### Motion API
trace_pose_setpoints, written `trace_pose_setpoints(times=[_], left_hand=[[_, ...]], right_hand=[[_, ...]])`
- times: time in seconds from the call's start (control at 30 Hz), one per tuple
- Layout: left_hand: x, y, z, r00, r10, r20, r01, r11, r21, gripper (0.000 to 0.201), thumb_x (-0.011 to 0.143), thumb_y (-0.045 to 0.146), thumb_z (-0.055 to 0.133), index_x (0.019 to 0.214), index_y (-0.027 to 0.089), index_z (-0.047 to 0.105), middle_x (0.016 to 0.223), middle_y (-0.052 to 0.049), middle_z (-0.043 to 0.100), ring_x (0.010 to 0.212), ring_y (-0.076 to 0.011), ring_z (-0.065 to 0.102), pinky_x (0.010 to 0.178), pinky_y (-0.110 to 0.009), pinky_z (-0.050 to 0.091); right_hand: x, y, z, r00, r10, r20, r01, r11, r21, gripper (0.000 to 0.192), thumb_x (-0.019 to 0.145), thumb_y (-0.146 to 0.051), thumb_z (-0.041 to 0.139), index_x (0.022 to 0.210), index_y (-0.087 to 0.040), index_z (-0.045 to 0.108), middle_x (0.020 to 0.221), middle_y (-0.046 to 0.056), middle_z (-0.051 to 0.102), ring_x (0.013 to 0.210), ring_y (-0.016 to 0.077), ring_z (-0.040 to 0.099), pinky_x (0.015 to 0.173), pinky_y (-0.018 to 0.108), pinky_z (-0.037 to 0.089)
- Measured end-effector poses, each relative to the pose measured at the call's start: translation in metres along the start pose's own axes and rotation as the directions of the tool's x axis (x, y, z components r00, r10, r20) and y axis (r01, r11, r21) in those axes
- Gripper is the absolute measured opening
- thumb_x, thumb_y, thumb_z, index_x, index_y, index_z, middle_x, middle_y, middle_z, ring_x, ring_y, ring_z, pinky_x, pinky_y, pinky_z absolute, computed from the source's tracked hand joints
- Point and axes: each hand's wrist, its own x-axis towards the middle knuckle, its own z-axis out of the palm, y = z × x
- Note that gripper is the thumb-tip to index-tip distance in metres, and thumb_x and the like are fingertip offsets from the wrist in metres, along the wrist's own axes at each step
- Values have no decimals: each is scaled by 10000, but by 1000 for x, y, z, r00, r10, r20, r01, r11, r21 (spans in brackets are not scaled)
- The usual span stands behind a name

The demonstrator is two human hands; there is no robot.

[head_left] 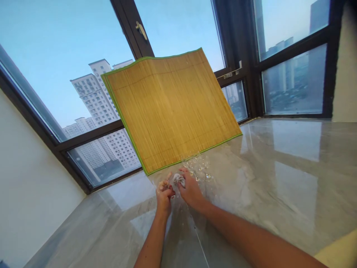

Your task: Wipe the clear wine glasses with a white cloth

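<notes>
Right hand (192,190) grips pale cloth (179,180) (bunched up).

Windows (175,26): large panes meeting at a corner, smaller panes below.
Frames (240,37): dark brown; pale handle (141,30) on one upright.
Outside: high-rise buildings (93,91) under pale blue sky (55,44).
Left wall (25,160): plain, off-white.
Right wall (346,70): pale, partly in view.
Stone surface (251,178): polished, grey-beige, veined.
Light: daylight, mirrored in the stone.
</notes>
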Motion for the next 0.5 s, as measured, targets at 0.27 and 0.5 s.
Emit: trace_pose_setpoints(times=[0.27,0.5], left_hand=[[-13,20,3,990,-52,131,94,934,-345,162,520,224,464,662,213,387,1111,-104,704,469,-75,337,459,-285,356],[-11,13,-2,983,-92,162,154,890,-429,102,559,225,506,645,206,454,1201,-129,679,502,-95,371,493,-307,389]], right_hand=[[-4,7,18,960,250,126,-273,937,220,520,757,-168,514,1272,-203,454,857,14,649,692,178,642,584,286,502],[-1,8,15,950,281,137,-305,931,201,469,700,-132,555,1155,-241,530,835,11,630,656,143,609,508,216,431]])
